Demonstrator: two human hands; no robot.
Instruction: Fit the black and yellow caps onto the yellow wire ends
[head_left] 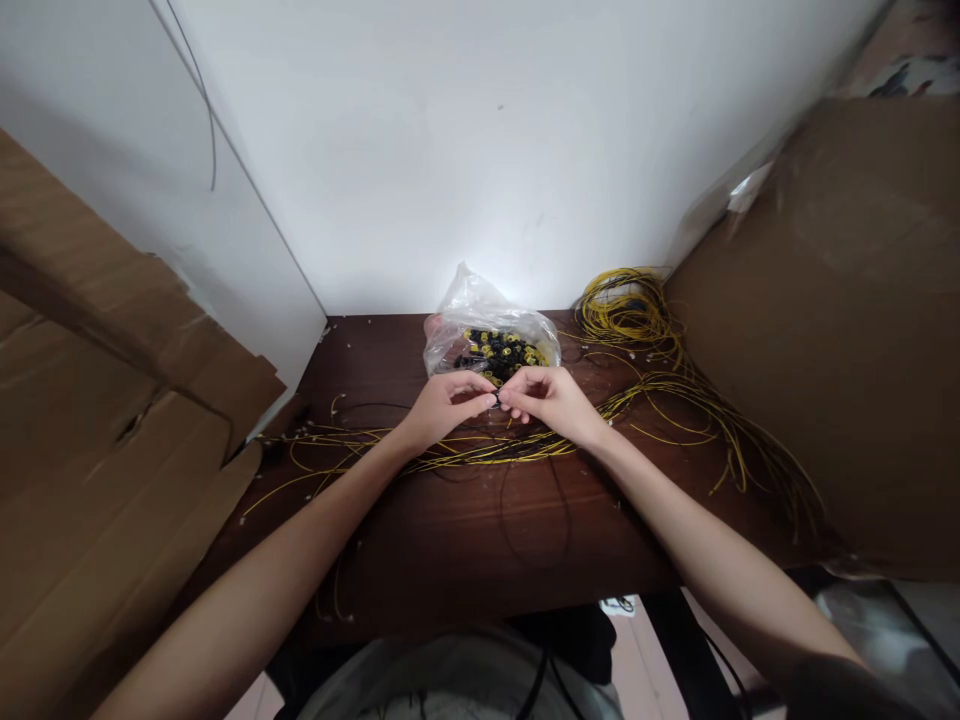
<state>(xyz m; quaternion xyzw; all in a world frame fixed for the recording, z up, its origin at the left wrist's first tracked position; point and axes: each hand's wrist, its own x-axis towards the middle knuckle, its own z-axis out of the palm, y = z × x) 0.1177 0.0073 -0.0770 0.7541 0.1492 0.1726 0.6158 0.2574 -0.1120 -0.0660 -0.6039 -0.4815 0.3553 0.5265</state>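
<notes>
My left hand and my right hand meet at the middle of the table, fingertips almost touching. Both pinch a small black part, mostly covered by the fingers, so its exact kind does not show. Just behind them a clear plastic bag lies open, holding many small black and yellow pieces. A bundle of yellow and black wires runs across the table under my hands and wrists. A thin black wire hangs in a loop below my fingers.
A coil of yellow and black wire sits at the back right of the dark wooden table. Cardboard panels stand at the left and right. Behind the table rises a white wall.
</notes>
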